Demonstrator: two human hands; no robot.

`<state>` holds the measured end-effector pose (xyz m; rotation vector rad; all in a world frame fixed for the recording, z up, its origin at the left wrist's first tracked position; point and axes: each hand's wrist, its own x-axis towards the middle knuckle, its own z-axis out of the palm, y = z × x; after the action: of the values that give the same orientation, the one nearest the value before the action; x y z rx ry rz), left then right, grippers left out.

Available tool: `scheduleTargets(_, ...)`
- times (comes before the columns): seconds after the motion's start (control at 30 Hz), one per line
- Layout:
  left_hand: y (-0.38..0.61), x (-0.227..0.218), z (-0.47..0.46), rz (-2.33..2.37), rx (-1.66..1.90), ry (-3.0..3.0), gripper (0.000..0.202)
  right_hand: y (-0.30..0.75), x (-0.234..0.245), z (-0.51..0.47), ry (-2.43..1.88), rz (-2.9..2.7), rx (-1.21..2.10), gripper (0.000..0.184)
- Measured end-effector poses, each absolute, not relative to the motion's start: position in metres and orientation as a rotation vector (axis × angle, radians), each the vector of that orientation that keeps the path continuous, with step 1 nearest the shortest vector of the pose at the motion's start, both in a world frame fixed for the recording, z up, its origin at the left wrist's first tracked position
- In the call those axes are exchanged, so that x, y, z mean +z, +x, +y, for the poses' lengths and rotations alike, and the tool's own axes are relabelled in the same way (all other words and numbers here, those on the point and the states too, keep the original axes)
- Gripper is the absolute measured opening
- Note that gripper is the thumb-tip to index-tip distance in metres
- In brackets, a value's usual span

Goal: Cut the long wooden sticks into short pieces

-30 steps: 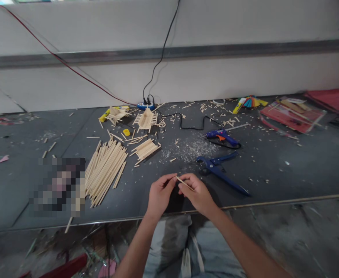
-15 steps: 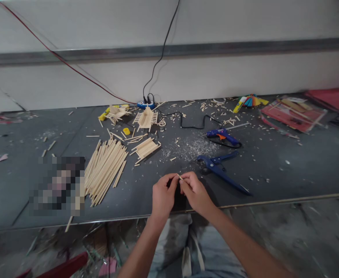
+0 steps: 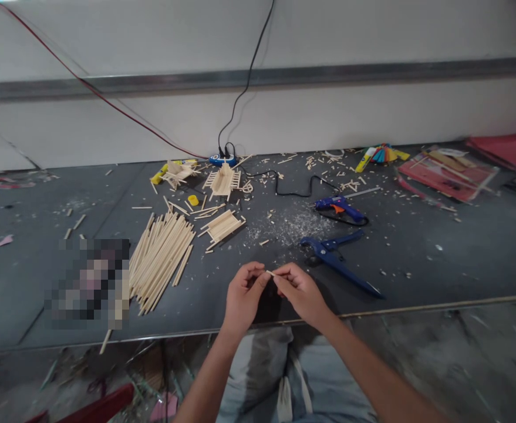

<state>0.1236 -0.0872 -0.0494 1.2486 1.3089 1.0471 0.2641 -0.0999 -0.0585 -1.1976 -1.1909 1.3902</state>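
Between my fingertips, near the table's front edge, is a short piece of wooden stick [image 3: 270,273]. My left hand [image 3: 245,294] pinches its left end, and my right hand [image 3: 299,291] grips its other end, so most of it is hidden. To the right of my hands lies a blue cutter [image 3: 334,258] with its handles apart. A blue glue gun [image 3: 339,207] with an orange trigger rests behind it. On the left is a pile of long wooden sticks [image 3: 163,258]. A small stick platform [image 3: 223,228] lies beyond my left hand.
Two stick-built models [image 3: 225,181] stand near the wall, by a blue power socket [image 3: 222,158] with cords. Pale wood scraps and dust [image 3: 302,226] litter the dark table [image 3: 438,264]. Red packets [image 3: 449,176] lie at the right. A blurred-out patch [image 3: 90,282] covers the left front.
My hands have shifted slightly apart and a little downward; the left moved left. The stick piece now lies flatter between the fingertips. Items on the table stay as they were.
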Motion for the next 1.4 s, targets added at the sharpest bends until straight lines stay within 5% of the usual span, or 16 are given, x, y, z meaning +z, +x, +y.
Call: scheduleTargets(1.4,0.106,-0.033,-0.076,0.915,0.686,1.046,0.016,0.272,-0.058,-0.101,-1.257,-1.476,1.248,0.023)
